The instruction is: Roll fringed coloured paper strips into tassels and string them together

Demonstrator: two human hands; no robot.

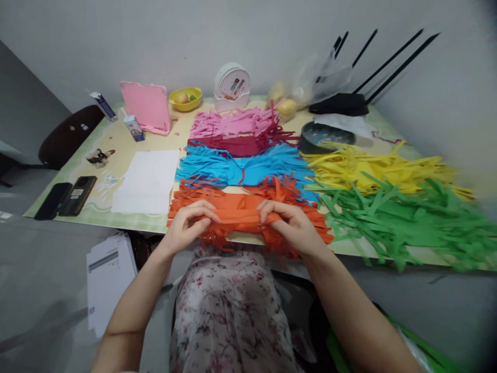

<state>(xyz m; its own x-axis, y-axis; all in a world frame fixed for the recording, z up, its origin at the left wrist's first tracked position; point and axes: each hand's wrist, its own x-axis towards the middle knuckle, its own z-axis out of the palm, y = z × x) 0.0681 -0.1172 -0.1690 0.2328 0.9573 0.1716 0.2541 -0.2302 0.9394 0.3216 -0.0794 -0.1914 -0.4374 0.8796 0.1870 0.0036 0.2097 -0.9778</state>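
A bundle of orange paper strips (240, 213) lies at the near table edge. My left hand (190, 225) pinches its left part with curled fingers. My right hand (293, 225) grips its right part the same way. Behind the orange bundle lie blue strips (240, 167), then dark red strips (236, 145) and pink strips (233, 123). To the right spread yellow strips (380, 168) and green strips (407, 220).
A white sheet (147, 181) and two phones (66, 196) lie at left. At the back stand a pink tablet case (146, 108), a yellow fruit bowl (185, 98), a white round box (232, 85), a router (341, 103) and a dark dish (326, 135). Papers (108, 274) lie below the table.
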